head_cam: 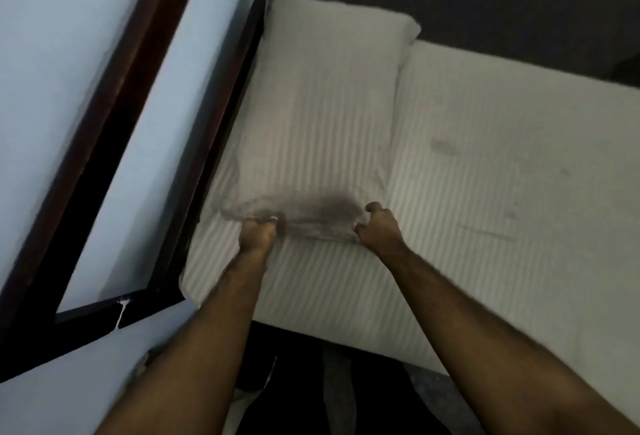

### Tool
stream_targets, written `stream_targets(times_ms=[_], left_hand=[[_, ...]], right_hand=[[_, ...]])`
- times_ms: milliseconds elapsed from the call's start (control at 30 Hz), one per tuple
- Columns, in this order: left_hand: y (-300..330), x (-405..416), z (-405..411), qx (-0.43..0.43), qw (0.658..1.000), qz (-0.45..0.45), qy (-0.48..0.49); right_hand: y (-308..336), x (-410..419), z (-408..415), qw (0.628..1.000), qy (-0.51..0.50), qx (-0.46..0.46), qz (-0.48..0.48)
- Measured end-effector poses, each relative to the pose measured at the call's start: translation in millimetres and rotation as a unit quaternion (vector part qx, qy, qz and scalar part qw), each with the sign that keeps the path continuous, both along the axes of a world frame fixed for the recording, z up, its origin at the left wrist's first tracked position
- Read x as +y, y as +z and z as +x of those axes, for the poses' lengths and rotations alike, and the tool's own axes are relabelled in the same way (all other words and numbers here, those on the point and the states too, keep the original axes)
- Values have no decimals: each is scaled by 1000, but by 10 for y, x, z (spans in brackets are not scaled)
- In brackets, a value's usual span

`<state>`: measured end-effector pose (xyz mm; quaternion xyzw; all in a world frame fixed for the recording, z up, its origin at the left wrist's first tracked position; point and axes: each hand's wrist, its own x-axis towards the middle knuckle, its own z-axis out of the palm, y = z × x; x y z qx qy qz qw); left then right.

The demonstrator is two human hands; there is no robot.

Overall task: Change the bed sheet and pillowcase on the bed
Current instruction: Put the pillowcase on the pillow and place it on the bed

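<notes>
**Pillow gripped at its near end**

Pillow in a white striped fabric pillowcase (311,116) lies along the head of the bed on the white striped bed sheet (485,192), beside the dark wooden headboard frame (114,116). The left hand (258,232) bunches the pillowcase's near edge in a closed fist. The right hand (377,227) curls its fingers into the same edge, further right; blur hides the exact pinch.

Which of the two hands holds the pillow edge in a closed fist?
The left hand: its fingers are curled tight around the near edge of the pillow. The right hand is at the same edge, but its curled fingers look looser.
</notes>
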<state>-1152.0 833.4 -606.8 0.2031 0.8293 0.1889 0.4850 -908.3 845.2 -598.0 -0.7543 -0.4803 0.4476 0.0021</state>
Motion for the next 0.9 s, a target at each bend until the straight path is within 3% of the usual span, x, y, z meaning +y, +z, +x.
stream_targets(times_ms=[133,300,400,567,767,900], left_hand=[[-500,13,-30,-97,990,-8,105],[-822,182,-83,-183,943,46,274],[-848,225,-210,-208,913,74,342],[-664,287,-437,-218,892,108,380],[-41,274,-548,-232,844,185,448],[488,132,-502,-202,828,252,459]], right_hand=[[-668,-104,-28,979,-198,35,-40],[-1241,-118,68,919,-380,84,-60],[-1249,-161,150,925,-355,106,-80],[-1041,-211,226,953,-269,130,-41],[-522,-312,268,986,-102,121,-57],[-152,-428,221,986,-80,141,-47]])
